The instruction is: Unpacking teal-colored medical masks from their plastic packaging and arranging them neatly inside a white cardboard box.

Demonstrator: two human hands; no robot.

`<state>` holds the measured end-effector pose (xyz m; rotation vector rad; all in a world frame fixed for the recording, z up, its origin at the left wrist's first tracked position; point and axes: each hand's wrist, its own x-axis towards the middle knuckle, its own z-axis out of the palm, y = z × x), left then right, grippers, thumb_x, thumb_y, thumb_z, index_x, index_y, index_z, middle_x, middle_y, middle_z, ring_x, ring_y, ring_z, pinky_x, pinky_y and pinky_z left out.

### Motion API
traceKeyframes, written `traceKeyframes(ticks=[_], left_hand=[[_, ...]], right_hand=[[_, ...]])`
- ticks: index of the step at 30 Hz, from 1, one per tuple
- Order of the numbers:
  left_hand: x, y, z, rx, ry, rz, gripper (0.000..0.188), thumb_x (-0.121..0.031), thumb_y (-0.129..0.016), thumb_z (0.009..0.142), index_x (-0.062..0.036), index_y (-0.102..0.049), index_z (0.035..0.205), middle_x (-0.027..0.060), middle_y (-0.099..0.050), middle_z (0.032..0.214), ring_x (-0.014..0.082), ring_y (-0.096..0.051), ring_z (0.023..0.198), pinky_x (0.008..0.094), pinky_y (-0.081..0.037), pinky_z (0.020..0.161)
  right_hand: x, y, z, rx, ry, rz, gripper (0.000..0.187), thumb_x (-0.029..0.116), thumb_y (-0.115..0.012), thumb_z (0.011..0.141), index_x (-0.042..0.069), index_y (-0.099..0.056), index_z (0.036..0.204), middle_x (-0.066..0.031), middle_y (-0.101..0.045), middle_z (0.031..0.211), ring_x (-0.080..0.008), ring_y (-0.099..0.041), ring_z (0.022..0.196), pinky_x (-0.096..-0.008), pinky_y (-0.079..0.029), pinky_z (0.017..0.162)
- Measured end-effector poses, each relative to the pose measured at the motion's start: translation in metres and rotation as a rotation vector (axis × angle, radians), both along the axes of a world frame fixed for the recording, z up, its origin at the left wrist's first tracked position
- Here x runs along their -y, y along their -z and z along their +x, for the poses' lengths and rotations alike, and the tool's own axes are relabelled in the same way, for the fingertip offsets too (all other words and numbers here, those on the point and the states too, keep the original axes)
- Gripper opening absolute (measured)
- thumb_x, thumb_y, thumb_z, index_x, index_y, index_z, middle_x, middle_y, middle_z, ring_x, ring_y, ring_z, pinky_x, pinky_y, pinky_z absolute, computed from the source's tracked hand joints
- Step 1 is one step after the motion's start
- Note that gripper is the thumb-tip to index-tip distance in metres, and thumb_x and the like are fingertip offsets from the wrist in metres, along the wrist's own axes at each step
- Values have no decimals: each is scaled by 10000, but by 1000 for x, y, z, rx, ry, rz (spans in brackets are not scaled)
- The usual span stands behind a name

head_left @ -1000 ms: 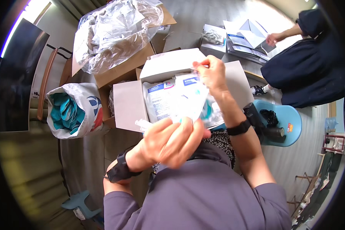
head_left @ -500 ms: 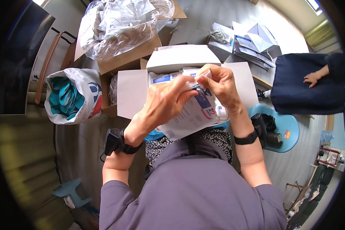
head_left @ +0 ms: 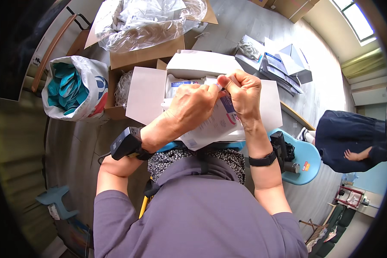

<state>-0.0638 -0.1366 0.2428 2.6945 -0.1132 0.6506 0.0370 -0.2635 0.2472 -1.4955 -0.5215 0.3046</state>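
My left hand (head_left: 192, 105) and my right hand (head_left: 245, 92) are side by side, both closed, with fingertips nearly meeting. They pinch the top edge of a white printed packet (head_left: 213, 127) with blue and pink patches. Its lower part hangs toward my lap, over the near side of an open white carton (head_left: 147, 92). The pinched edge is mostly hidden by my fingers. Inside the carton, behind my left hand, lie more white-and-blue packets (head_left: 176, 86).
At left stands a white plastic bag (head_left: 99, 92) of teal pieces (head_left: 69, 88). Beyond is a cardboard box (head_left: 148, 53) with clear plastic wrap (head_left: 155, 30). Grey cartons (head_left: 284, 69) lie far right. A blue stool (head_left: 311, 159) is at right, near a person in dark clothing (head_left: 346, 139).
My hands have drawn closer together at the packet's edge, and my left fingers have curled in more. The view has turned a little. The other person's hand appears lower.
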Motion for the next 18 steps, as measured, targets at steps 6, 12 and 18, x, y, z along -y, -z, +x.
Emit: traceKeyframes(ticks=[6,12,18], left_hand=[[-8,3,-6,2,-46,137,243,-203,-636,944,-46,-554,778,117,-646,666,268,-682,626,390,-526,540],[27,-15,-14,177,76,375,271,-255,-639,945,-89,-543,753,13,-548,625,175,-598,567,321,-493,531],[7,-37,-38,428,118,-33,179,-124,-759,855,-12,-618,855,58,-558,616,206,-593,537,322,-475,511]], right_hand=[[-19,4,-5,-126,11,-16,343,33,-766,842,30,-543,581,86,-441,587,-26,-366,586,-238,-301,494],[-42,37,55,-221,89,-130,247,102,-760,868,-14,-662,673,-13,-628,603,-47,-490,512,-231,-352,457],[-1,59,94,4,259,-121,212,132,-796,857,-33,-720,746,-42,-689,713,-79,-573,615,-220,-430,570]])
